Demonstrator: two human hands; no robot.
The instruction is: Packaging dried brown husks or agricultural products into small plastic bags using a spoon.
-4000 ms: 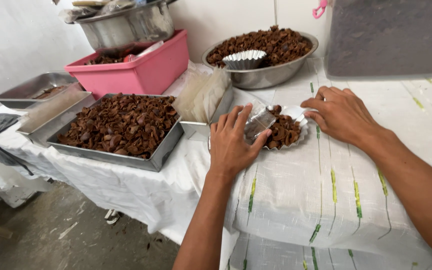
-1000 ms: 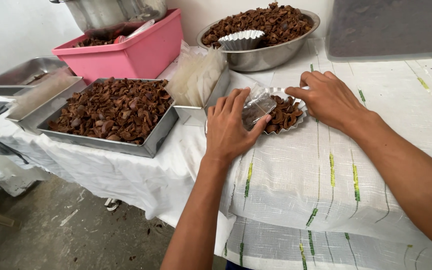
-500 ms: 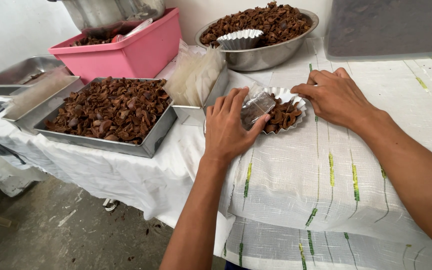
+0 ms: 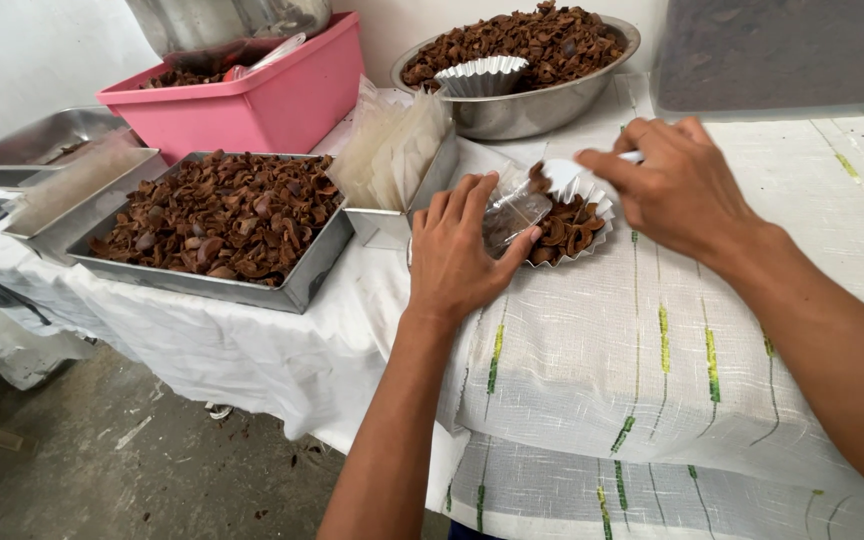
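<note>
pinching a small clear plastic bag [image 4: 515, 215], the left hand [image 4: 462, 250] rested beside the fluted foil cup of brown pieces [image 4: 574, 228]; the right hand [image 4: 674, 185] gripped its white rim, near the desk [image 4: 592, 350] front edge.

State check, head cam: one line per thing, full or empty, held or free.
left hand: pressing a clear plastic bag
right hand: gripping the fluted foil cup
fluted foil cup: part-filled with brown pieces
rectangular metal tray: heaped full
round metal bowl: heaped full, empty foil cup on top
pink tub: free, holds brown pieces
</note>
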